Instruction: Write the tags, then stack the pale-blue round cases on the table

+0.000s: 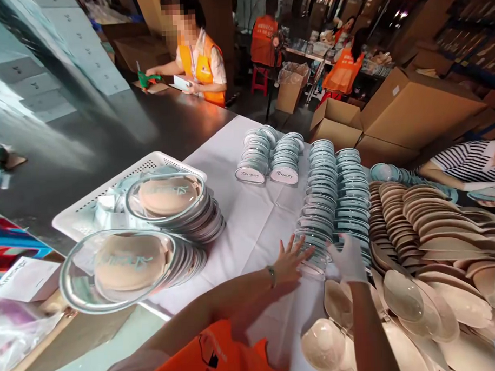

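Observation:
My left hand (288,258), bare with a bracelet at the wrist, is open, its fingers spread against the near end of a long row of clear oval plastic cases (321,191). On the other side of that row end is my right hand (349,257) in a white glove. Its thumb and fingers are apart, and part of them is hidden among the cases. A second row of cases (350,195) runs alongside, just beyond the gloved fingers. Beige moulded cup-shaped pieces (337,307) lie loose below my right hand.
Many beige pieces (439,227) stand in rows at right, near a co-worker's gloved hand (481,187). Shorter case stacks (252,153) stand farther back. Larger case stacks (183,201) lean by a white basket (68,219) at left. A person in an orange vest (206,68) works across the table.

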Demonstrator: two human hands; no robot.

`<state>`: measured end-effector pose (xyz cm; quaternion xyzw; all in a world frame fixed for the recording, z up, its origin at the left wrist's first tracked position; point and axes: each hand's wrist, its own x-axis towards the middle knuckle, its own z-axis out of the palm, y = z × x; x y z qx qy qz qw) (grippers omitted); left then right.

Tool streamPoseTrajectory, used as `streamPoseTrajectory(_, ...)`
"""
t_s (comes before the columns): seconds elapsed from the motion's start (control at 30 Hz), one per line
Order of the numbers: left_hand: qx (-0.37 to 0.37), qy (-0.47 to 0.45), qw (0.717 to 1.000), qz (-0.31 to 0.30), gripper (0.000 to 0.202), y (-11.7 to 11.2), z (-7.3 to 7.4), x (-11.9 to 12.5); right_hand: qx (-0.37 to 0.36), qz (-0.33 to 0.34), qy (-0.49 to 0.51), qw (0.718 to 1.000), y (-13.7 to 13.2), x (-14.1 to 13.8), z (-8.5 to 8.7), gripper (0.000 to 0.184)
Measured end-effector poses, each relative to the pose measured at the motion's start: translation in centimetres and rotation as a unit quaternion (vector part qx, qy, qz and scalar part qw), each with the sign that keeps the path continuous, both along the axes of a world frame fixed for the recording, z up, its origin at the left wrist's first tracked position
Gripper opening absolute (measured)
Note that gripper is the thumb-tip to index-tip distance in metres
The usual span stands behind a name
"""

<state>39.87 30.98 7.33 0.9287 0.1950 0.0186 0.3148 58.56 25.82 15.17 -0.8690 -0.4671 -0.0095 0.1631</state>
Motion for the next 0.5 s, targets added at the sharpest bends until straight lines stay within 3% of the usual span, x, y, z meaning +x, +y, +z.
streamPoseTrajectory(0.13, 0.038, -0.005, 0.998, -0.048, 0.104, 0.0, -1.3, 2.6, -0.033, 0.000, 0.031, 0.999, 8.1, 7.6, 0.3, 0.033)
streamPoseTrajectory(0.23, 0.045, -0.008, 0.998, -0.045, 0.087, -0.5, -2.4, 3.2, -0.061, -0.002, 0.048, 0.997, 12.6, 10.6, -0.6, 0.037)
streamPoseTrajectory(0.4, 0.040, -0.011, 0.998, -0.055, 0.091, -0.1, -3.4, 3.6, -0.087, 0.000, 0.066, 0.994, 14.0, 11.1, -2.4, 0.054)
streamPoseTrajectory(0.5, 0.038, 0.002, 0.996, -0.075, 0.098, -0.1, -3.3, 1.3, -0.098, -0.007, 0.088, 0.991, 13.4, 9.0, -3.4, 0.046)
